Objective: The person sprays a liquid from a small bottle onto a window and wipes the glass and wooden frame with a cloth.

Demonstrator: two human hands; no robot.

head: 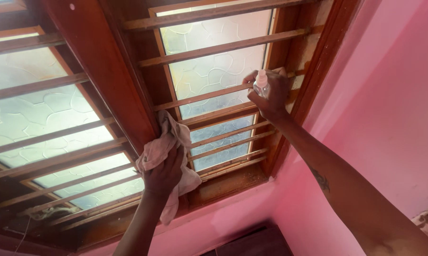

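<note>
Window grille (214, 50) cleaning looks mid-way: the left hand (164, 173) is clenched around a crumpled pale cloth (169, 142), pressed against the central wooden post (105, 71) at frame centre. The right hand (271, 92), well apart toward the upper right, is wrapped round a small clear spray bottle (261, 84) aimed at the frosted glass (209, 71). I'd judge spraying comes first, wiping after. Room is tight: narrow gaps between horizontal bars, the frame edge (313, 80) just beside the bottle, the pink wall (389, 104) close on the right.
</note>
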